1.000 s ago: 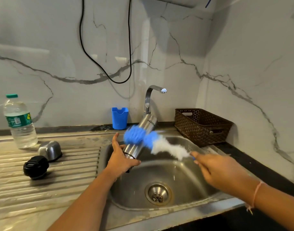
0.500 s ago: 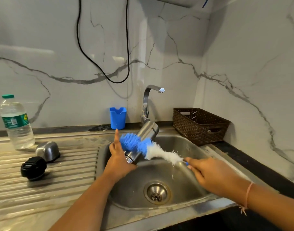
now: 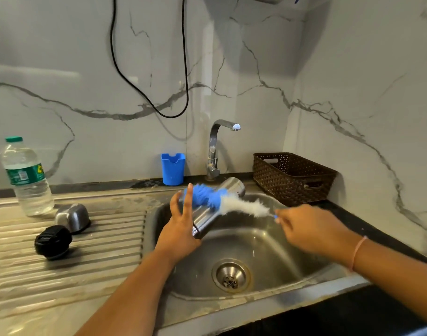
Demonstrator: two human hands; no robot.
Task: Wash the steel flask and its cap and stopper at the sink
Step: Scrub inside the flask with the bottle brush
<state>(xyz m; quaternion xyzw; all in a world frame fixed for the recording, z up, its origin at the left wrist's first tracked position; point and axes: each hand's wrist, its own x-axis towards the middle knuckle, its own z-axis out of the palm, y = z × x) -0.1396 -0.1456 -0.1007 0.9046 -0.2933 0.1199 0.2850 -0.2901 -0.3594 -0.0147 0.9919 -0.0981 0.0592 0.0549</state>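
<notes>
Left hand [image 3: 181,236] gripped the steel flask [image 3: 206,220] near its lower end, tilted over the sink [image 3: 268,241], with two fingers sticking straight up. The right hand [image 3: 309,231] pinched the bottle brush [image 3: 207,197] laid across its body. Wet polished steel was probably slick and rigid, so a fuller wrap around mid-body looked safer.

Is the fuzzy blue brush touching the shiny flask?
Touching. The head view shows the blue bristles of the brush lying across the side of the flask and covering part of it, with no gap between them.
</notes>
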